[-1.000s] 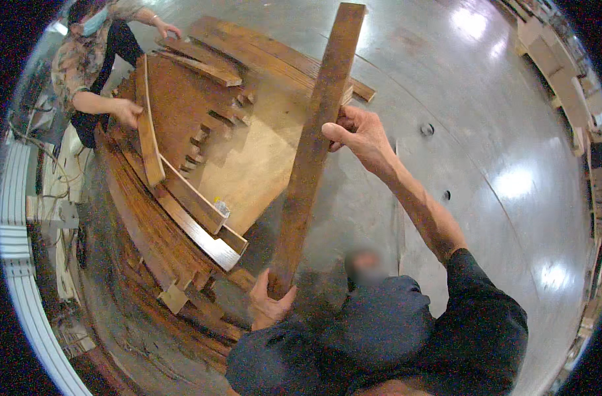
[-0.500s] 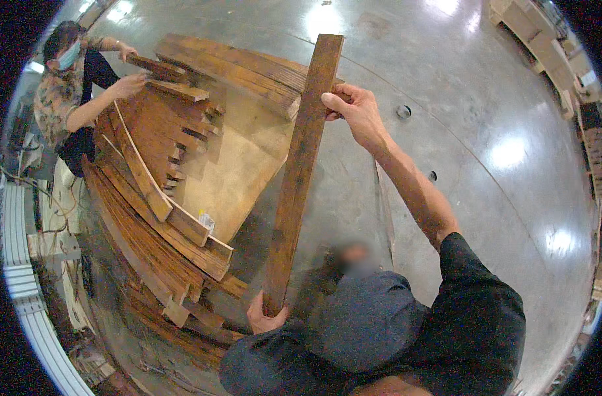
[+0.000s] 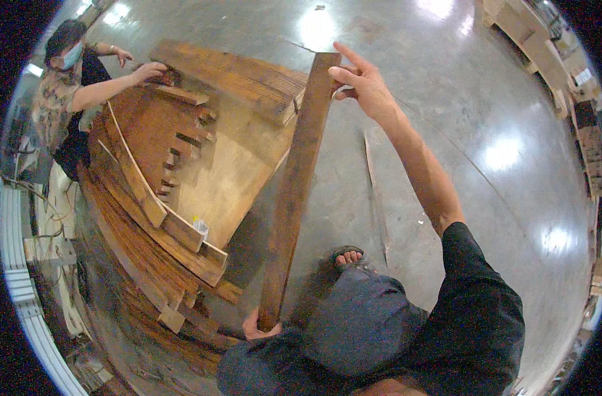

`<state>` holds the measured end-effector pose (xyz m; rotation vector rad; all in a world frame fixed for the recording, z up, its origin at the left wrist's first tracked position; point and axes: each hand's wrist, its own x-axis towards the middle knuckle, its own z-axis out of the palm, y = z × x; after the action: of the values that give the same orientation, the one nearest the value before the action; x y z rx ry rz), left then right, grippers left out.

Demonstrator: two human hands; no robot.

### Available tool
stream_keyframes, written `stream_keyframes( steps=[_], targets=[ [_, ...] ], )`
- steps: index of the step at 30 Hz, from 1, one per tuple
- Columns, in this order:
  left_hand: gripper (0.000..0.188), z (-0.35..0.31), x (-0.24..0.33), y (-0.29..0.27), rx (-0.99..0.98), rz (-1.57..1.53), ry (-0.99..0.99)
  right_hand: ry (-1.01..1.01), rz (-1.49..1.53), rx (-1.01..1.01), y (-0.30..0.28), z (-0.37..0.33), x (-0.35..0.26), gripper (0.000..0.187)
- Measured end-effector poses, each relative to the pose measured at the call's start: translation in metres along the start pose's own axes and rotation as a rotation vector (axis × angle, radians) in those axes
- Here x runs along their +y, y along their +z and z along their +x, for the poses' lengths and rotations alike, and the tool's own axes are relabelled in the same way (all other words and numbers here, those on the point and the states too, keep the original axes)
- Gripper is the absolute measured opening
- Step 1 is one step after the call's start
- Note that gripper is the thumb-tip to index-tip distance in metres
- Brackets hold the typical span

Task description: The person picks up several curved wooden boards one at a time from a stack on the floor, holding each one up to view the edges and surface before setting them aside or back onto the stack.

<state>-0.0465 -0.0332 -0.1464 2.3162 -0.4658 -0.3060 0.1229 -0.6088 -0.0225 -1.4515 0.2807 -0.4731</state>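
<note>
A long brown wooden plank (image 3: 297,178) slants up and away in front of me, its far end raised toward the top of the view. My left hand (image 3: 256,326) is closed around its near end, beside my bent knee. At the far end, my right hand (image 3: 365,82) has its thumb over the plank's right edge. Its index finger stretches past the end corner, while another finger curls by the edge; the hold looks loose. Left of the plank, stacked brown boards (image 3: 231,76) lie on a pale wooden sheet (image 3: 238,165).
At the far left a masked person (image 3: 66,99) reaches over a row of dark boards (image 3: 139,129). More long boards (image 3: 136,237) lie piled nearer to me. Wooden pallets (image 3: 532,49) stand along the right edge. My foot (image 3: 349,256) is on the grey floor (image 3: 459,132).
My right hand has slid along the plank to its far end and loosened its fingers. The plank has shifted slightly down and left. The other person's farther hand has come off a board.
</note>
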Motion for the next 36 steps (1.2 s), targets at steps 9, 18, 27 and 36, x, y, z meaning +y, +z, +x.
stream_keyframes(
  steps=[9,18,27,36],
  targets=[
    [0.060,0.005,0.017,-0.016,-0.128,-0.092,0.028,-0.157,-0.262,0.195,0.004,-0.007,0.003,0.054],
    [0.069,0.070,0.072,0.000,-0.158,-0.107,0.135,-0.025,0.121,0.111,0.060,-0.042,0.029,0.056],
    [0.073,0.188,0.164,-0.084,-0.194,0.067,0.148,-0.093,0.942,0.078,0.082,-0.058,0.036,0.039],
    [0.046,0.185,0.124,-0.068,0.128,-1.467,-0.104,-0.225,0.914,0.230,0.075,-0.047,0.053,0.029]
  ],
)
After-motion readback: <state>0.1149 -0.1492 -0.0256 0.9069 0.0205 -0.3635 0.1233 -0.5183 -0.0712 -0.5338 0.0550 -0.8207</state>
